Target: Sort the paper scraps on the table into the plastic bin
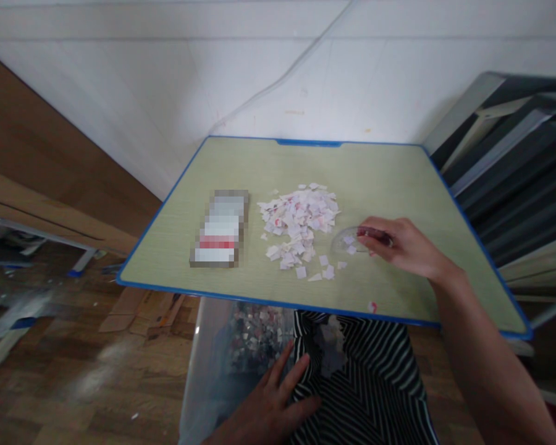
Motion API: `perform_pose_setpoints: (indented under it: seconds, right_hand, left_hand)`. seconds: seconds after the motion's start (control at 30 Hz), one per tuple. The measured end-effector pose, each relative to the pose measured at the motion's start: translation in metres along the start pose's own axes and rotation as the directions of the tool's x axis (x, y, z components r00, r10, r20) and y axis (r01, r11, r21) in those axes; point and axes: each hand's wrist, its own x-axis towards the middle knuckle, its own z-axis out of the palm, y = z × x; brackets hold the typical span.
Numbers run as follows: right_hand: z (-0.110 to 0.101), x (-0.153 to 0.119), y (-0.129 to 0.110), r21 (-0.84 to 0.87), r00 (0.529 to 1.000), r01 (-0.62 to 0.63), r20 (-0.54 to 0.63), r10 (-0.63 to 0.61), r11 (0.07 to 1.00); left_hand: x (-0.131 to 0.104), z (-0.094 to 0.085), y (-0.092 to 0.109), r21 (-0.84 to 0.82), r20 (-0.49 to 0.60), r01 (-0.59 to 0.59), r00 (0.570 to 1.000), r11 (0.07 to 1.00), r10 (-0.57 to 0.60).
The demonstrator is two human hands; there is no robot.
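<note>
On the pale green table (pixel 375 179) with a blue edge lies a pile of small white paper pieces (pixel 303 213), with looser pieces toward the front. My right hand (pixel 398 244) is closed around the dark reddish handle of a clear, rounded tool (pixel 345 241), just right of the pile. A few paper pieces show at the tool. Below the table's front edge, my left hand (pixel 275 398) has its fingers spread and holds nothing. It rests between a translucent bin (pixel 201 371) and black-and-white striped cloth (pixel 375 377).
A blurred-out rectangular device (pixel 220 228) lies left of the pile. Many small pieces (pixel 259 337) show in the bin. Grey folded panels (pixel 514 136) lean at the right. Flattened cardboard (pixel 143 309) is on the wooden floor, and a cable (pixel 301 59) runs along the white wall.
</note>
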Motion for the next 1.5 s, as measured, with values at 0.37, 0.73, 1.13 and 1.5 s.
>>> perform_pose_setpoints:
  seconds: [0.37, 0.73, 1.13, 1.5]
  right_hand:
    - [-0.015, -0.006, 0.006, 0.018, 0.991, -0.128, -0.034, 0.129, 0.992]
    - [-0.004, 0.000, -0.001, 0.033, 0.999, -0.053, -0.004, 0.053, 0.998]
    - [0.005, 0.004, 0.003, 0.001, 0.994, -0.056, -0.096, 0.056, 0.998]
    - [-0.010, 0.003, 0.031, 0.023, 0.981, -0.191, -0.024, 0.192, 0.981]
  left_hand:
    - [0.000, 0.004, -0.002, -0.023, -0.026, 0.001, 1.000, 1.000, -0.001]
    - [0.001, 0.003, 0.000, -0.028, -0.030, -0.009, 1.000, 1.000, 0.008]
    - [-0.003, 0.004, -0.001, -0.056, -0.033, 0.003, 0.999, 0.998, -0.005]
    - [-0.003, 0.000, -0.001, -0.071, -0.014, 0.029, 0.999, 0.997, -0.030]
